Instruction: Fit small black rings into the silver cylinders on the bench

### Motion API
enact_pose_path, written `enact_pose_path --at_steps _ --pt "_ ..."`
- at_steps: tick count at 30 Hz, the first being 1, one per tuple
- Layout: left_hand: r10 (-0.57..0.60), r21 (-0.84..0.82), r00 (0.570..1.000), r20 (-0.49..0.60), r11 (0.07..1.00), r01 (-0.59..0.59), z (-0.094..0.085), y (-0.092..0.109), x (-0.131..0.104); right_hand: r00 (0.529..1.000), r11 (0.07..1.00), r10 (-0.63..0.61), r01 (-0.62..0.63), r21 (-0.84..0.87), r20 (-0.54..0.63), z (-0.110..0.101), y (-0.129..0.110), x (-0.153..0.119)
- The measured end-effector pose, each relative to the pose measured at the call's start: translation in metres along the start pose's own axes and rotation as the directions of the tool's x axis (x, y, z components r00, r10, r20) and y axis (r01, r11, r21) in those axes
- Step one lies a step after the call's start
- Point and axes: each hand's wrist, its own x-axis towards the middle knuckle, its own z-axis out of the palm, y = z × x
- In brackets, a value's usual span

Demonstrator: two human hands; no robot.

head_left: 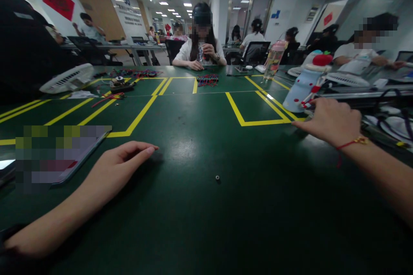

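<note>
My left hand point(125, 161) rests low over the green table point(180, 206), thumb and forefinger pressed together at the tips; anything between them is hidden or too small to see. Reaching to the right side, my right hand point(335, 120) has its thumb stretched away from the fingers. The ends of those fingers are partly hidden beside a light blue bottle point(298, 90) with red dots, and whether they touch it is unclear. Between my hands lies a small metal ring-shaped part point(217, 177), apart from both.
A clear-edged sheet or case point(84, 159), partly blurred, lies left of my left hand. White fans point(67, 78), wire bundles point(208, 80) and a clear bottle point(274, 62) stand farther back. Cables point(390, 118) crowd the right edge. Across the table sits a person point(201, 47).
</note>
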Motion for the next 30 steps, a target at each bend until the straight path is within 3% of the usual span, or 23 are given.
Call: enact_pose_path --at_steps 2,3,5,7,8,10,12,13,15,17,19,21,24,27,30 --pt "0.029 0.015 0.999 0.017 0.999 -0.03 0.003 0.0 0.0 0.989 0.988 -0.144 0.147 0.053 -0.045 -0.003 -0.04 -0.027" --pt "0.042 0.018 0.999 0.024 0.999 -0.043 0.004 0.0 0.0 0.94 0.918 -0.34 0.341 0.202 -0.04 -0.004 -0.062 -0.043" --pt "0.059 0.01 0.998 0.024 0.998 -0.06 0.004 -0.001 0.0 0.751 0.671 -0.66 0.586 0.454 0.006 -0.005 -0.103 -0.077" --pt "0.078 0.004 0.997 0.017 0.997 -0.078 0.004 -0.002 -0.001 0.618 0.533 -0.786 0.668 0.519 0.011 -0.006 -0.132 -0.106" --pt "0.093 0.003 0.996 0.017 0.996 -0.093 0.004 -0.003 -0.001 0.58 0.502 -0.814 0.692 0.519 0.013 -0.005 -0.142 -0.116" --pt "0.117 0.004 0.993 0.025 0.993 -0.117 0.004 -0.004 -0.001 0.552 0.479 -0.834 0.72 0.502 0.003 -0.004 -0.149 -0.126" --pt "0.12 0.004 0.992 0.034 0.993 -0.12 0.004 -0.004 -0.001 0.578 0.491 -0.816 0.694 0.526 0.0 -0.003 -0.144 -0.122" --pt "0.117 0.002 0.992 0.037 0.993 -0.117 0.004 -0.003 -0.002 0.617 0.516 -0.787 0.656 0.55 0.001 -0.003 -0.138 -0.116" --pt "0.11 -0.001 0.993 0.04 0.994 -0.11 0.004 -0.003 -0.002 0.748 0.602 -0.664 0.526 0.601 0.01 -0.004 -0.121 -0.096" --pt "0.107 -0.004 0.993 0.043 0.994 -0.107 0.004 -0.002 -0.003 0.885 0.684 -0.465 0.347 0.642 0.017 -0.007 -0.098 -0.07" --pt "0.109 -0.009 0.993 0.041 0.994 -0.109 0.003 -0.001 -0.003 0.966 0.735 -0.258 0.205 0.647 -0.013 -0.012 -0.069 -0.043" --pt "0.115 -0.013 0.993 0.041 0.993 -0.114 0.003 -0.001 -0.003 0.99 0.823 -0.108 0.141 0.55 -0.092 -0.017 -0.038 -0.019" --pt "0.114 -0.004 0.992 0.046 0.993 -0.114 0.003 0.0 -0.003 0.99 0.951 0.0 0.043 0.308 -0.139 -0.023 0.005 0.007" --pt "0.11 0.004 0.992 0.055 0.994 -0.111 0.002 0.0 -0.003 0.996 0.983 0.083 -0.076 0.168 -0.036 -0.023 0.035 0.021" --pt "0.117 0.003 0.991 0.057 0.993 -0.118 0.003 -0.003 -0.002 0.981 0.974 0.16 -0.175 0.143 0.112 -0.018 0.05 0.027"
